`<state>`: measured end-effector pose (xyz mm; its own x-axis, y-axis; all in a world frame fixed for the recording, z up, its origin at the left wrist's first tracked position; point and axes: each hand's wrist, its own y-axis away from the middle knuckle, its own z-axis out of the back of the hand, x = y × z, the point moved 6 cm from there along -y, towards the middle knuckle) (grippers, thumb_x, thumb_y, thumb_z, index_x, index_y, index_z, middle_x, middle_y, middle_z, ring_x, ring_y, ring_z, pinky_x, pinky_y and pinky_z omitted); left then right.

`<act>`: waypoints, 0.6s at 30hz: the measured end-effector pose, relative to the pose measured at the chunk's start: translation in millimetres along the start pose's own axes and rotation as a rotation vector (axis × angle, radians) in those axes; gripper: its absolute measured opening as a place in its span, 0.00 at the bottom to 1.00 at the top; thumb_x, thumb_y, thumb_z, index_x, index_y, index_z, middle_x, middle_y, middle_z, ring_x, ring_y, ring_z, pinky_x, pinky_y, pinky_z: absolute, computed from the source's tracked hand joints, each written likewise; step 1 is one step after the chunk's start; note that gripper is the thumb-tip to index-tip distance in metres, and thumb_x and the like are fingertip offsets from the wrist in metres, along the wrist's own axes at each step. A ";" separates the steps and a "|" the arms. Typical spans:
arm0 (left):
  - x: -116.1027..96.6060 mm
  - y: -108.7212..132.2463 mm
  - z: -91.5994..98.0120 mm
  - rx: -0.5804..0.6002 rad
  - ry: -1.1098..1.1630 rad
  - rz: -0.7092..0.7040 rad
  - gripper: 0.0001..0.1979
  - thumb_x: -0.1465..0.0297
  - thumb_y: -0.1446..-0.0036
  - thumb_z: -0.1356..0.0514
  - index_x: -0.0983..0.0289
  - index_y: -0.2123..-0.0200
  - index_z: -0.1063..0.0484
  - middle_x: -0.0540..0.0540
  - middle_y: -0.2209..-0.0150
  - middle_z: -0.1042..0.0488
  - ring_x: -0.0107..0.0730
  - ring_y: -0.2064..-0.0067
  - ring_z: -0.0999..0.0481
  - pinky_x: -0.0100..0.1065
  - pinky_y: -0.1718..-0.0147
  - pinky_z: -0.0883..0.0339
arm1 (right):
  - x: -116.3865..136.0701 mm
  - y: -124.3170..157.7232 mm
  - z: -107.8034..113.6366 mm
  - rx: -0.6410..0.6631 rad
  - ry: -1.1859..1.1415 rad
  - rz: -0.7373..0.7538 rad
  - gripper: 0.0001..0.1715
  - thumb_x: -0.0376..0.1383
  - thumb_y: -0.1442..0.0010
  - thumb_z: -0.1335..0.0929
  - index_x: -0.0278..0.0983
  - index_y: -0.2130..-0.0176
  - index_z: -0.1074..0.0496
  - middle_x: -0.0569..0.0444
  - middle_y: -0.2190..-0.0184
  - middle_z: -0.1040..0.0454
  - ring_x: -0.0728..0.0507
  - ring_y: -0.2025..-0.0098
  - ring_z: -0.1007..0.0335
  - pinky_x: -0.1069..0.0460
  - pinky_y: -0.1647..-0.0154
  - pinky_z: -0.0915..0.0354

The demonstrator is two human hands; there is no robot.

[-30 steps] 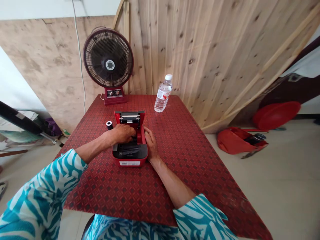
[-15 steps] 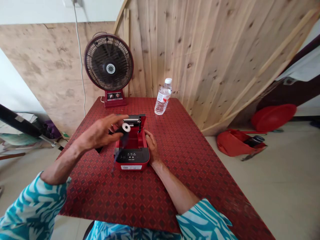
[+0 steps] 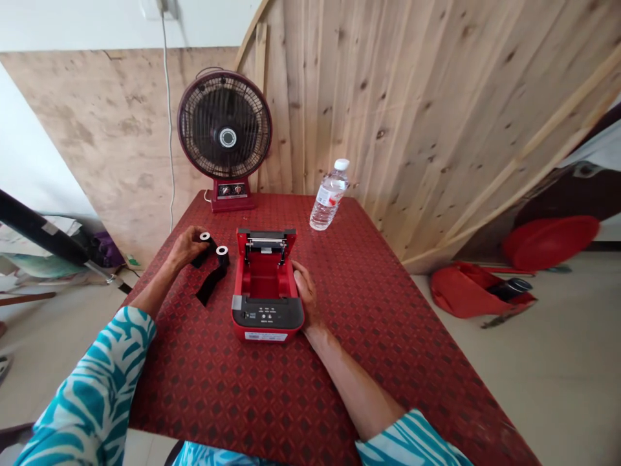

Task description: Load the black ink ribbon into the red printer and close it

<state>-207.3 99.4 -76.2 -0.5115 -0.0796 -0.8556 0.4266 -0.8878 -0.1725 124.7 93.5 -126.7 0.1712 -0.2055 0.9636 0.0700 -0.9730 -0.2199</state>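
A small red printer with its lid up and an empty red bay sits on the red patterned table. My right hand rests against the printer's right side, fingers curled on its edge. Left of the printer stand two black rolls with white cores, and a loose black ribbon strip trails from the nearer one. My left hand is closed around the farther roll.
A dark red table fan stands at the table's far edge with its cable running up the wall. A clear water bottle is at the far right. Red bags and a red basin lie on the floor at the right.
My left hand lifted a black roll out of the printer, carried it left and set it on the table beside the other roll. The right hand stayed on the printer.
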 end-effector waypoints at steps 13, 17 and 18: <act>-41.4 21.6 -0.7 0.188 -0.379 -0.413 0.26 0.66 0.54 0.41 0.59 0.49 0.28 0.59 0.42 0.29 0.54 0.37 0.38 0.56 0.38 0.50 | -1.7 -0.3 -1.7 0.005 -0.035 -0.018 0.23 0.50 0.41 0.36 0.42 0.52 0.26 0.51 0.50 0.23 0.41 0.46 0.30 0.43 0.43 0.37; -39.5 30.6 -19.1 0.246 -0.561 -0.435 0.25 0.68 0.59 0.37 0.56 0.52 0.26 0.59 0.37 0.36 0.63 0.33 0.49 0.66 0.39 0.60 | -1.1 -0.2 -1.4 -0.012 -0.040 -0.025 0.23 0.50 0.42 0.36 0.42 0.53 0.26 0.51 0.51 0.23 0.41 0.47 0.30 0.43 0.43 0.38; -39.6 31.8 -22.1 0.245 -0.564 -0.435 0.23 0.67 0.57 0.37 0.55 0.54 0.25 0.59 0.37 0.36 0.63 0.33 0.50 0.66 0.39 0.61 | -1.3 -0.2 -1.6 -0.014 -0.043 -0.033 0.23 0.50 0.42 0.36 0.42 0.53 0.26 0.51 0.51 0.23 0.41 0.47 0.30 0.43 0.43 0.38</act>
<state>-157.0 84.4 -58.6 -0.9284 0.1400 -0.3442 -0.0458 -0.9623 -0.2679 122.9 93.7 -127.7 0.2107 -0.1687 0.9629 0.0630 -0.9806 -0.1856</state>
